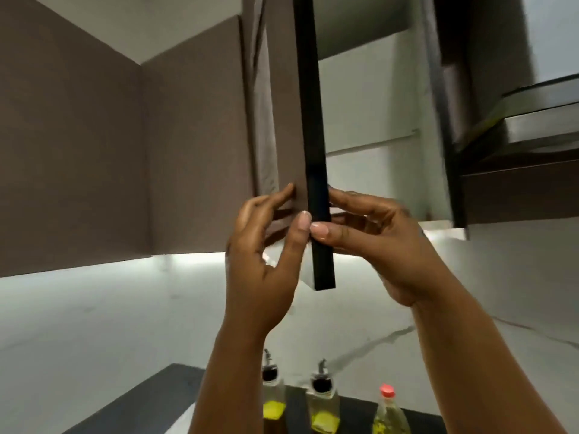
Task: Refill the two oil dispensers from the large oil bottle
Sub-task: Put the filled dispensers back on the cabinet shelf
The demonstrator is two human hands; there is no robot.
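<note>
Both hands are raised to the lower edge of an upper cabinet door [283,120], which stands open with its black edge strip [316,183] facing the camera. The left hand [266,255] is on the left side of the strip — fingers curled behind the brown door panel, thumb pressing on the front near the strip. The right hand [376,242] is on the right side, fingers bent round the strip and thumb tip on its front, so the two thumbs nearly touch. Both hands pinch the door edge, close together.

Far below the door, on a dark countertop [150,399], stand two glass oil dispensers with metal pour spouts: the left dispenser [273,402], partly hidden by the left forearm, and the right dispenser [322,405] just beside it. Each has only a little yellow oil at approx. mid height. To the right of them stands the large oil bottle [390,415] with a red cap, upright, nobody touching it. The wall behind is white marble-like.
</note>
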